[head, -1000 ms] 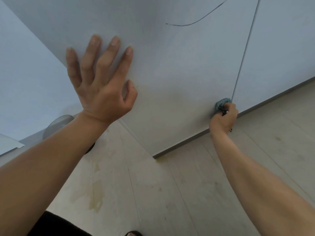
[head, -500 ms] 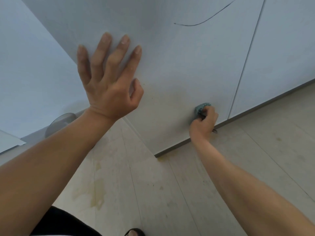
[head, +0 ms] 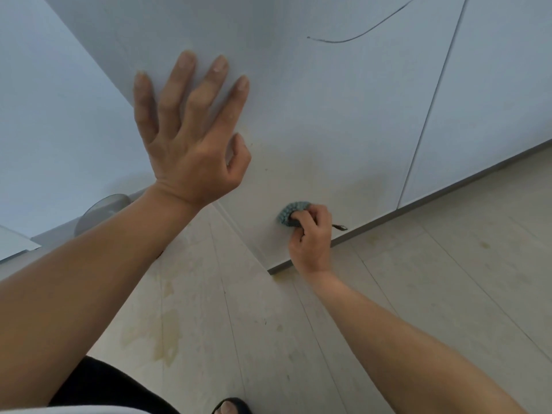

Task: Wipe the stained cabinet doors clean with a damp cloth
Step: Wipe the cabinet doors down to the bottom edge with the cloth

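The blue-green cloth (head: 293, 211) is bunched up and pressed against the lower part of the stained cabinet door (head: 328, 130), a little above its bottom edge. The right hand (head: 312, 238) grips it with curled fingers, and a thin dark loop (head: 339, 226) pokes out by the knuckles. A second ago the cloth sat right at the seam with the neighbouring door (head: 493, 100). It has since slid left along the bottom, well clear of that seam and closer to the door's lower left corner. Faint yellowish smudges show on the door above the cloth, and a curved dark line (head: 358, 35) is drawn higher up. The left hand (head: 191, 138) stays flat on the same door near its left edge, fingers spread and straight. Below, the pale floor (head: 418, 294) carries yellowish stains (head: 167, 339).
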